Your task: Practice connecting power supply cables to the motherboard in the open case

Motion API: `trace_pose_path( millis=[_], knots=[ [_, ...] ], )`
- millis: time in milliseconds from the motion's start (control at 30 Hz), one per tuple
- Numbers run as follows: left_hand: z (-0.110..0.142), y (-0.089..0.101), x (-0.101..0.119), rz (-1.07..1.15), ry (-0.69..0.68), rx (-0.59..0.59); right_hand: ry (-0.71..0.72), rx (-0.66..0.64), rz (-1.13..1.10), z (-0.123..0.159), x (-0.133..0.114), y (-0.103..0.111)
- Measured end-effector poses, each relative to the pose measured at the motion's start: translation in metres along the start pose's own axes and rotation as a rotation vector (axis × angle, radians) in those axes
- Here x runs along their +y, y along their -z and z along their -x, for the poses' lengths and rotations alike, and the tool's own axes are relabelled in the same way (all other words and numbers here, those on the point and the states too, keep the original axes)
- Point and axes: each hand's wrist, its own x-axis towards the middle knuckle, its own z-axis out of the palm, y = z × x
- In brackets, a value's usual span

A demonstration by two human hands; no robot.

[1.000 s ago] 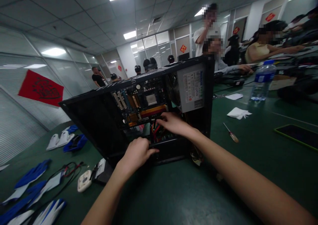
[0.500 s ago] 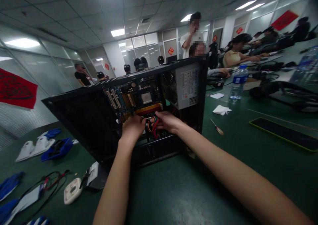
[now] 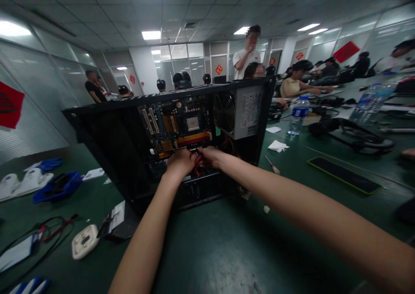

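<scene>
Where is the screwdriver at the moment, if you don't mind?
In the head view, the screwdriver lies on the green table, right of the computer case, near the crumpled tissue.

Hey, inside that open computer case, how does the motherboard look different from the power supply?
The motherboard is a dark, flat board, while the power supply is a grey, boxy unit. The motherboard carries rows of coloured slots; the power supply shows a round fan grille and a printed label. In this view, the motherboard sits left of the power supply. Both are inside the black case.
</scene>
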Motion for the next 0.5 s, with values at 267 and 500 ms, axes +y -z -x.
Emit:
trace_pose_path(
  millis=[267, 500],
  knots=[
    [0.000, 0.000, -0.003, 0.039, -0.013, -0.007, 0.013, 0.018, -0.034, -0.007, -0.003, -0.006],
    [0.002, -0.001, -0.005, 0.075, -0.015, -0.013, -0.034, -0.114, -0.038, -0.012, -0.008, 0.008]
  ],
)
